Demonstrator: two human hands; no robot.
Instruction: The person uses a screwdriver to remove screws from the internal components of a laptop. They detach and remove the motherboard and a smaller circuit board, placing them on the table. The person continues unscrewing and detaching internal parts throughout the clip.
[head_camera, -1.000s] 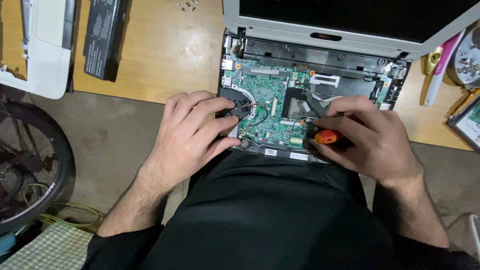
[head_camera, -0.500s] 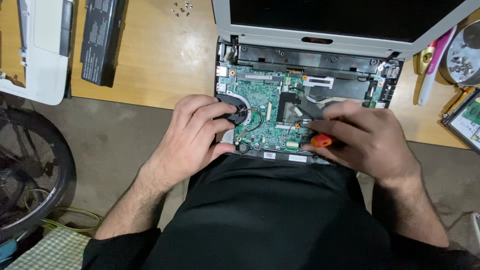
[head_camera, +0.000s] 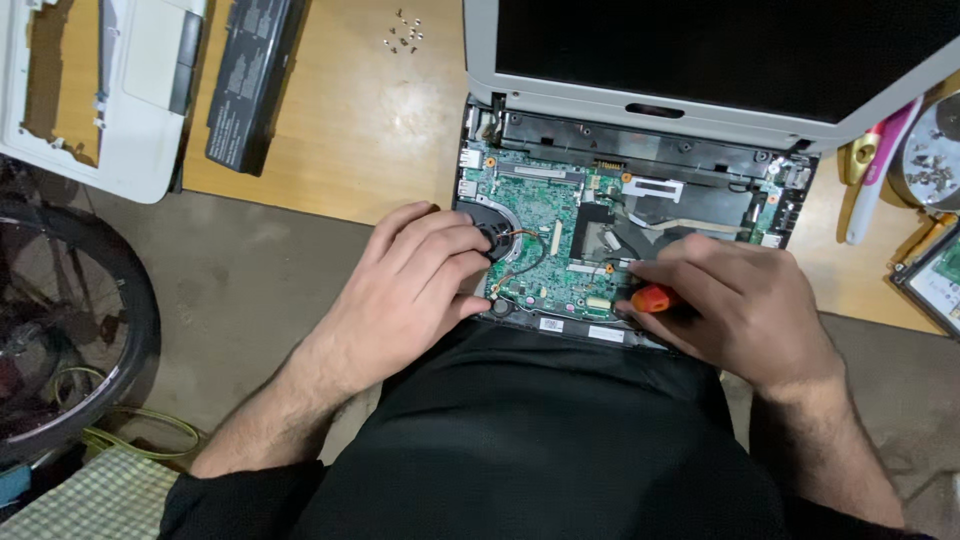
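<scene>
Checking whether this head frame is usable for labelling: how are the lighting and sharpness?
Head view: even, soft light on the circuit board, no harsh glare; left hand and right hand sharp; lower foreground dark; slight wide-angle bend at the edges.

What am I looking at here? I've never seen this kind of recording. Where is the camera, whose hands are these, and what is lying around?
The camera sits on a person's head, looking down at their own two hands. The left hand rests on the fan corner of an opened laptop, whose green circuit board is exposed. The right hand grips a screwdriver with an orange handle over the board. On the wooden table lie a black battery pack, a white laptop cover and a few loose screws.
</scene>
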